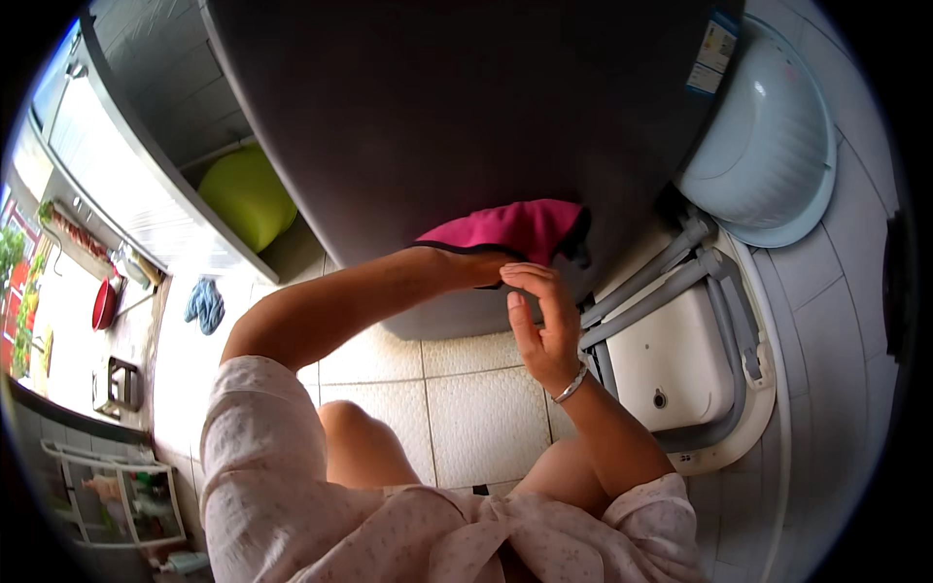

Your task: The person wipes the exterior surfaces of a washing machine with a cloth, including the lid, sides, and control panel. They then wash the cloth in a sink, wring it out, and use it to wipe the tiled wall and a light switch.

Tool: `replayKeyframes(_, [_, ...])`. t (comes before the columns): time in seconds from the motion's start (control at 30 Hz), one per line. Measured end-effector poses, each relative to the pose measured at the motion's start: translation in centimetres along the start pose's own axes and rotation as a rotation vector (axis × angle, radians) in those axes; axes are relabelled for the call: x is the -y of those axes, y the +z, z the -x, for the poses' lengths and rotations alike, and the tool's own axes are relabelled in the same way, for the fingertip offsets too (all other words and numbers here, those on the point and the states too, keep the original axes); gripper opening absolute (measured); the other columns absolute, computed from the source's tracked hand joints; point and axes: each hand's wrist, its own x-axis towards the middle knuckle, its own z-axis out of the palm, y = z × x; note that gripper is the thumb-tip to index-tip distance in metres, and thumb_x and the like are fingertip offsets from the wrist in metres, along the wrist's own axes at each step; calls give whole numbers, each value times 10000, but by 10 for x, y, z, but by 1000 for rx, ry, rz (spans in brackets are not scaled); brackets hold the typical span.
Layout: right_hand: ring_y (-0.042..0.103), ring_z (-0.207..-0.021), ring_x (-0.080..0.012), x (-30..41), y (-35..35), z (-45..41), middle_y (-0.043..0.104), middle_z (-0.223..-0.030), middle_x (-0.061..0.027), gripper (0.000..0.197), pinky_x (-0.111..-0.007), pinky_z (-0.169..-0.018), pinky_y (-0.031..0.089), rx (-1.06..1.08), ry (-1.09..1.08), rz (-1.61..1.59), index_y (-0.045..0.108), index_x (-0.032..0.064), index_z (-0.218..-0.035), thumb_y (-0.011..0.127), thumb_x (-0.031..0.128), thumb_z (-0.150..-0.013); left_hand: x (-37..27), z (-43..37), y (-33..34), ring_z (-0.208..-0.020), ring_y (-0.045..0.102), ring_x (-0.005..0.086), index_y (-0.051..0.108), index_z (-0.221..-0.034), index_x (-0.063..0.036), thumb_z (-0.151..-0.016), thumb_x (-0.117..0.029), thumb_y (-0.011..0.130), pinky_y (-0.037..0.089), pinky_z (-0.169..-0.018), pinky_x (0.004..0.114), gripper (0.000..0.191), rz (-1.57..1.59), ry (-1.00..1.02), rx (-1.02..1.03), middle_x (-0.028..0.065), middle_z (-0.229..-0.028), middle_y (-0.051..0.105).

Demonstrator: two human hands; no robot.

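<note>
A pink cloth with dark edging (503,226) lies against the side of a large dark grey appliance cabinet (437,109). My left arm reaches across to it, and my left hand (496,268) is mostly hidden under the cloth, so its fingers cannot be made out. Just right of that wrist is my right hand (543,321), raised with fingers slightly bent and thumb apart, holding nothing. A bracelet (572,384) circles my right wrist.
At right, a folded tub of white plastic with grey legs (670,350) stands below a light blue basin (765,138). A green basin (248,197), a sliding door (124,146) and a blue cloth on the floor (205,306) are at left.
</note>
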Motion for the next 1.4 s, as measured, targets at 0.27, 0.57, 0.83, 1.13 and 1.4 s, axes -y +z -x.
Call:
replayKeyframes(0.27, [650, -972, -299, -7, 20, 10, 668, -1081, -126, 201, -374, -842, 523, 123, 39, -26, 614, 36, -1086, 581, 7, -890, -13, 121, -86, -1169, 561, 256, 617, -1225, -119, -764, -353, 771, 474, -963, 336, 539, -417, 261, -647, 144, -1227, 588])
replayKeyframes(0.57, [648, -890, -111, -34, 67, 40, 679, -1003, -45, 173, -239, -704, 530, 253, 690, -435, 617, 32, -1089, 614, 137, -951, 53, 96, -19, -1273, 427, 385, 370, -1475, -101, -926, -355, 601, 152, -1167, 509, 648, -290, 62, -1886, 172, -1446, 442])
replayKeyframes(0.83, [579, -853, -85, -69, 112, 70, 636, -1036, -28, 379, -240, -722, 492, 497, 1029, -572, 544, 68, -1206, 600, 361, -972, 108, 75, 123, -1314, 383, 316, 212, -1499, -95, -933, -547, 537, 404, -1056, 441, 795, 567, -60, -1802, 159, -1445, 316])
replayKeyframes(1.13, [589, -1115, -291, -39, 92, 56, 595, -1196, -214, 580, -364, -957, 470, 155, 898, -381, 486, -16, -1258, 647, 420, -912, 4, 53, 150, -1133, 556, 236, 373, -1363, -58, -1021, -217, 425, 471, -967, 350, 382, 1416, -25, -1267, 142, -1274, 521])
replayKeyframes(1.4, [621, -987, -186, -39, -16, -6, 648, -1049, -121, 298, -318, -854, 494, -670, 662, -360, 563, 35, -1164, 624, 213, -933, -116, 39, 127, -1367, 381, 226, 309, -1498, -19, -1014, -132, 483, 282, -1130, 343, 526, 910, 328, -807, 148, -1508, 376])
